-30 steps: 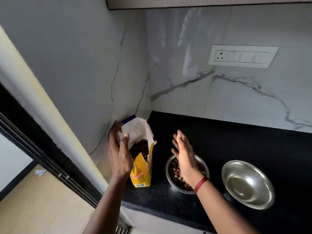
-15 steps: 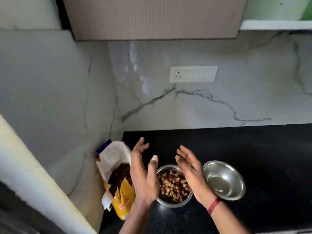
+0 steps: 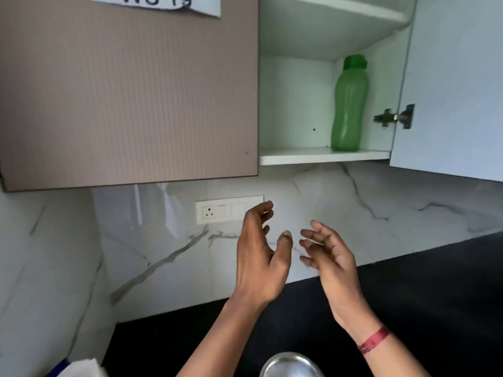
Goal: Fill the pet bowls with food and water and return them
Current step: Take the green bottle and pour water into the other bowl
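Spanning ten to twelve o'clock of the view, a ribbed taupe cabinet door (image 3: 128,91) hangs closed, with a torn paper label (image 3: 155,4) at its top edge. Below it the veined marble wall (image 3: 163,248) runs across the middle, and the black counter (image 3: 435,295) fills four to six o'clock. At one o'clock a white cabinet (image 3: 294,104) stands open, its door (image 3: 451,85) swung out to the right on a metal hinge (image 3: 394,117). A green bottle (image 3: 349,104) stands upright, cap on, on the lower shelf at the right end.

Both hands are raised over the counter, in front of the wall, palms turned toward each other and apart. The left hand (image 3: 258,257) has its fingers loosely spread and slightly bent, thumb out, and holds nothing. The right hand (image 3: 329,257) is likewise relaxed and empty. The bottle is at one o'clock from the hands, well above them and untouched.

A white switch plate (image 3: 228,209) sits on the wall at eleven o'clock from the left hand. At six o'clock, at the bottom edge between the forearms, the rim of a steel bowl (image 3: 291,365) shows, well below both hands; what it contains cannot be told. The white top of a bag (image 3: 79,368) shows at seven o'clock. A red band (image 3: 374,340) circles the right wrist.
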